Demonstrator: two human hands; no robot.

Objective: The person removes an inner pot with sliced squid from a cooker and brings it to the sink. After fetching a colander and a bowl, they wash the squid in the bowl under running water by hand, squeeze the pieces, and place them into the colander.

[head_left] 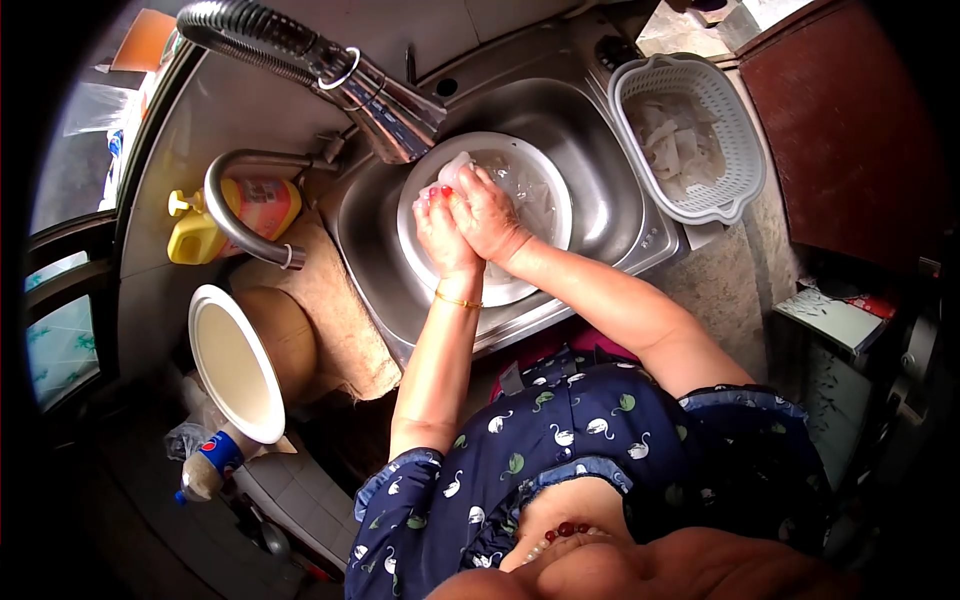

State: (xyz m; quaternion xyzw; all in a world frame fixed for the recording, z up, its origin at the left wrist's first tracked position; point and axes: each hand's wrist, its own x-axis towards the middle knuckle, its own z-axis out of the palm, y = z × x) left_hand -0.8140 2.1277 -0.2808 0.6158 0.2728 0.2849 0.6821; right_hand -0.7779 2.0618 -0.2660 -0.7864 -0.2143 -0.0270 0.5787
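My left hand point(447, 238) and my right hand point(488, 215) are pressed together over a round white basin point(412, 165) in the steel sink. Both are closed around a wet clump of pale, translucent pieces point(458, 168), part of which bulges out past the fingers. What the pieces are, I cannot make out. More of these whitish pieces point(535, 200) lie in the basin, beside my right hand. A gold bracelet circles the left wrist.
A flexible faucet head point(400, 130) hangs over the sink point(610, 190). To the right stands a white basket point(742, 165) holding similar pale strips. On the left are yellow soap bottles point(200, 235), a curved pipe point(225, 200), a pale-lidded pot point(235, 365) and a plastic bottle point(212, 465).
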